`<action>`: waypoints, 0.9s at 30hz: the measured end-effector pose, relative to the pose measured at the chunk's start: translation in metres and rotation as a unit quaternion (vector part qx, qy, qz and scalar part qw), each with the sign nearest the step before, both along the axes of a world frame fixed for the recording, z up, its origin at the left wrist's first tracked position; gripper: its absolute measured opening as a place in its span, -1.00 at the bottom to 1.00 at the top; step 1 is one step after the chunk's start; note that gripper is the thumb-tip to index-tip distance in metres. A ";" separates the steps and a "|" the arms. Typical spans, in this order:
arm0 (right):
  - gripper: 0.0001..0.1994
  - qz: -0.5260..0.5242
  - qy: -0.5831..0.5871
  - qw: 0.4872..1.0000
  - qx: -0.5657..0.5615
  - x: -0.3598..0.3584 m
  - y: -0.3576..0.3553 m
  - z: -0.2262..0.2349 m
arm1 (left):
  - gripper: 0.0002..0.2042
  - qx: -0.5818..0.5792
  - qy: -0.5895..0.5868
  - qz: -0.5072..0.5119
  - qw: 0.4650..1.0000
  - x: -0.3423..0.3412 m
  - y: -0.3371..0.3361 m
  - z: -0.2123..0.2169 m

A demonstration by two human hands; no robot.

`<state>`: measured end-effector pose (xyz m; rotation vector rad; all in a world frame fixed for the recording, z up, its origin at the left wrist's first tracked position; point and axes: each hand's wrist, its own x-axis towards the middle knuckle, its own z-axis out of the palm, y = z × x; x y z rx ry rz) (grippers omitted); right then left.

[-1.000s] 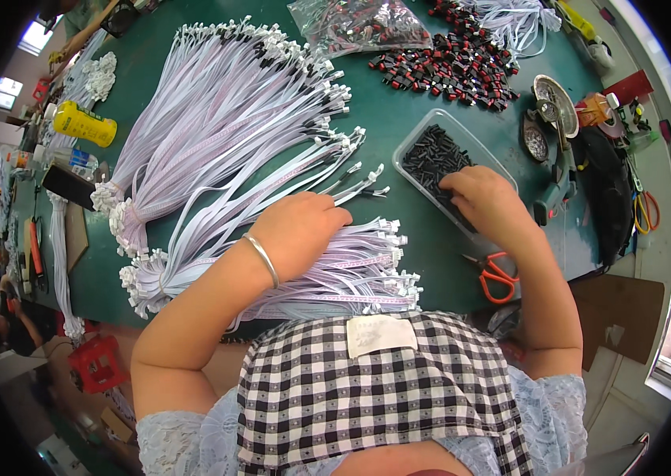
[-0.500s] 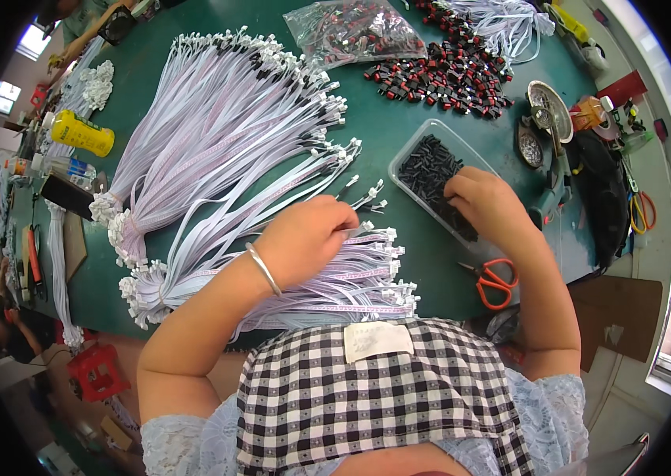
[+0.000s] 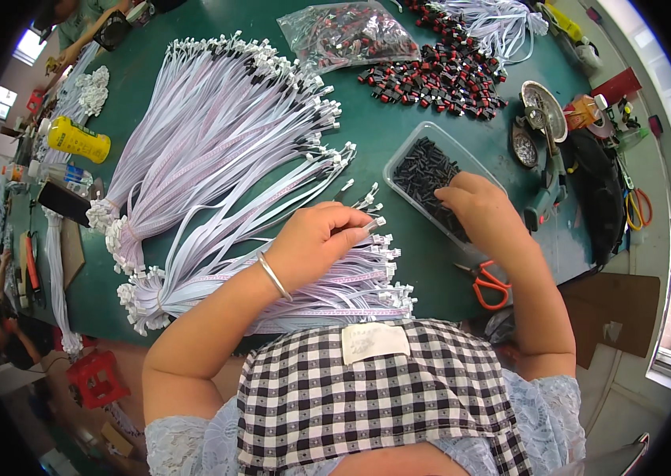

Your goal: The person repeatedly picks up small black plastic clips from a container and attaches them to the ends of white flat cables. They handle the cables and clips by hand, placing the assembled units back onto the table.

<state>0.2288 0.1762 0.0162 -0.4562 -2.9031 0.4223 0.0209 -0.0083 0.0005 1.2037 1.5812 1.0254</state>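
Note:
My left hand (image 3: 316, 240), with a bangle at its wrist, pinches the end of a flat white ribbon cable; its small white connector (image 3: 376, 224) pokes out past the fingertips. Beneath that hand lies a bundle of white cables (image 3: 335, 287) with connectors fanned out to the right. A clear plastic box (image 3: 393, 169) to the right holds many short black tubes (image 3: 423, 163). My right hand (image 3: 478, 205) reaches over the box's near side, thumb and fingers closed together among the tubes. Whatever is between those fingertips is hidden.
Orange-handled scissors (image 3: 490, 285) lie below the box. A large cable bundle (image 3: 208, 127) spreads across the left. At the back are a clear bag (image 3: 347, 36) and a pile of black-and-red parts (image 3: 439, 83). Metal dishes (image 3: 544, 111) stand right; a yellow bottle (image 3: 78, 140) stands left.
My left hand has shifted slightly right and turned, so the connector now shows beyond its fingertips. My right hand's fingertips have moved a little left and nearer within the box.

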 end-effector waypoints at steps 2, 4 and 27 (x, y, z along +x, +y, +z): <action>-0.83 0.050 0.002 0.997 0.053 -0.003 -0.010 0.010 | -0.81 -0.038 -0.043 0.024 0.998 0.002 -0.001 0.006; -0.87 0.114 0.016 0.988 0.101 -0.009 -0.029 0.024 | -0.80 -0.068 -0.089 0.046 0.993 0.000 -0.001 0.007; -0.89 0.146 -0.024 0.961 -0.232 0.025 -0.077 0.018 | -0.82 -0.053 -0.151 0.047 0.986 -0.003 -0.001 0.002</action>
